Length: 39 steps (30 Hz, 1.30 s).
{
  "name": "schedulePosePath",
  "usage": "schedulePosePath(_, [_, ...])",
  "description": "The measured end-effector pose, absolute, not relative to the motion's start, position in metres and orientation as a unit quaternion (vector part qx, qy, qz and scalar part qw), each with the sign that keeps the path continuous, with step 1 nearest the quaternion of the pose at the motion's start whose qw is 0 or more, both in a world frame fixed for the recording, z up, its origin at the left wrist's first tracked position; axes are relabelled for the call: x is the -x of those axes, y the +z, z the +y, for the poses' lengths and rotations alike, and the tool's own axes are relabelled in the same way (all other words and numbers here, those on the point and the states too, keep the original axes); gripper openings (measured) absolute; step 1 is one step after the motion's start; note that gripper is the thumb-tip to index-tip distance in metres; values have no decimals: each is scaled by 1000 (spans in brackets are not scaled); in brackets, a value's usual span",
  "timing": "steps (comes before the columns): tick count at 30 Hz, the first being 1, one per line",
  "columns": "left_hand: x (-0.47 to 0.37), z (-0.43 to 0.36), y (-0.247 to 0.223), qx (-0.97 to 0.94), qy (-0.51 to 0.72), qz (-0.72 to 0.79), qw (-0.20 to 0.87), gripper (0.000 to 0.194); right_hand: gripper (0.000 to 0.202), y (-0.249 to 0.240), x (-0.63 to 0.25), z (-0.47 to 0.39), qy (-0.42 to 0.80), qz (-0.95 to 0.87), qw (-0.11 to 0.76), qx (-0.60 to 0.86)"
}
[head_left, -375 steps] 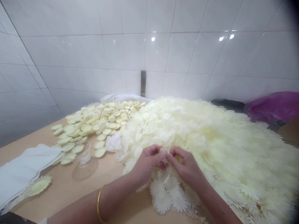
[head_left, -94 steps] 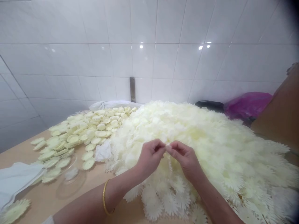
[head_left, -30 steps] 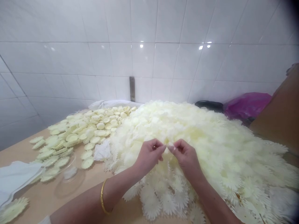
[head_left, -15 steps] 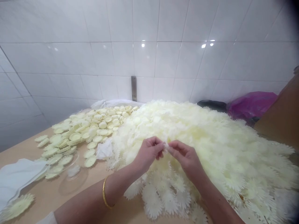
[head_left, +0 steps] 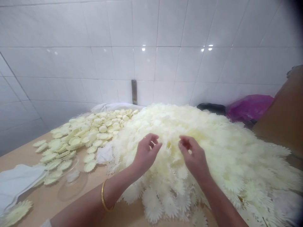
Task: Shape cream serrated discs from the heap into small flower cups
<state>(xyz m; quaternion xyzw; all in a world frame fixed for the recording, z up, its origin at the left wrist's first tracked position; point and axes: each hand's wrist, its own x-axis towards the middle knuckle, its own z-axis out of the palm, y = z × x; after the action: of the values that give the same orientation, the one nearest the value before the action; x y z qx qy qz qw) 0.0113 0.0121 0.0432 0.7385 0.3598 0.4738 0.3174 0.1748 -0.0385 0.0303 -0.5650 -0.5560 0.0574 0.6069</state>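
Observation:
A large heap of pale cream petal-edged flower pieces (head_left: 220, 151) spreads over the table beneath both hands. Above its middle my left hand (head_left: 146, 153) is open, thumb and fingers apart, with nothing in it. Facing it across a gap, my right hand (head_left: 195, 157) has bent fingers parted from the thumb, and no held thing shows there. Between the two hands only loose cream pieces of the heap are seen. To the left lies a second pile of flat, stacked cream discs with toothed edges (head_left: 75, 141).
A crumpled white tissue (head_left: 104, 154) lies between the piles. A clear round dish (head_left: 62, 190) holds a small white lump (head_left: 73, 176). White sheets (head_left: 19, 179) rest at the left edge. A purple bag (head_left: 251, 105) and a brown surface (head_left: 281, 116) stand at right, before a tiled wall.
My hands were together, pinching a small whitish piece. They have since moved apart and their fingers have opened; the piece is no longer seen between them. The view has shifted slightly.

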Motion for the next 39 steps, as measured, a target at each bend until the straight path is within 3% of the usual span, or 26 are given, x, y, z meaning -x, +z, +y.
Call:
schedulePosePath(6, [0,-25,36,-891,322,296,120,65,25,30,-169,-52,-197,-640,447,593])
schedulePosePath(9, [12,-42,20,-945,213,244,43,91,39,25,-180,-73,-272,-623,353,643])
schedulePosePath(14, [19,-45,-18,-955,172,237,-49,82,62,-12,-220,-105,-289,-509,253,770])
schedulePosePath(21, [3,-9,-28,-935,178,289,-97,72,68,-44,-265,-86,-203,-462,150,850])
schedulePosePath(31, [-15,17,-5,-935,127,325,-56,74,78,-52,-290,-35,-198,-470,116,852])
schedulePosePath(39, [0,7,11,-955,73,287,1,80,77,-32,-291,-53,-151,-509,102,841])
